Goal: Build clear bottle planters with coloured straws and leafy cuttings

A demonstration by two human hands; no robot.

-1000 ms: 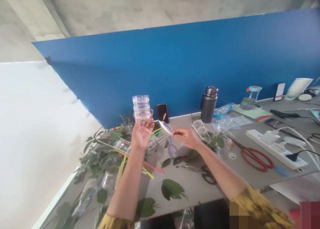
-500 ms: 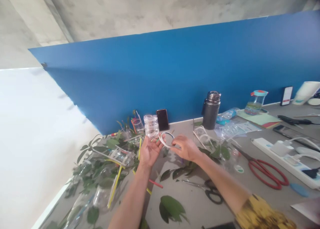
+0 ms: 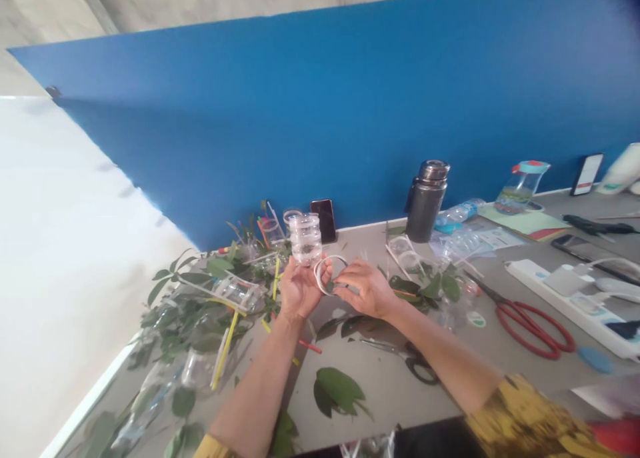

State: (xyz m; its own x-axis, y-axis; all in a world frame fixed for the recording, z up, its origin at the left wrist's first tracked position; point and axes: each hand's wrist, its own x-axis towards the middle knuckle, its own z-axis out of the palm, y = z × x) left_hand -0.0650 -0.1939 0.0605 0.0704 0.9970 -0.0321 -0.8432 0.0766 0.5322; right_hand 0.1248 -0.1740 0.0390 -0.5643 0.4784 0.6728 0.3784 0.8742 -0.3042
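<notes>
White plastic loop (image 3: 317,275) sits gripped between your hands, at about chest-front over the grey tabletop (image 3: 380,405): your left hand (image 3: 300,289) cradles its near edge, palm up, while your right hand (image 3: 365,289) pinches the other side with its fingertips. You are working this loop by hand. Ribbed clear plastic container (image 3: 305,239) stands just beyond your left fingers; whether they touch it, you cannot tell. Leafy green sprigs (image 3: 195,298) and yellow plastic straws (image 3: 225,341) crowd the left, black-handled scissors (image 3: 421,370) lie below, and red-handled scissors (image 3: 533,331) lie further right.
</notes>
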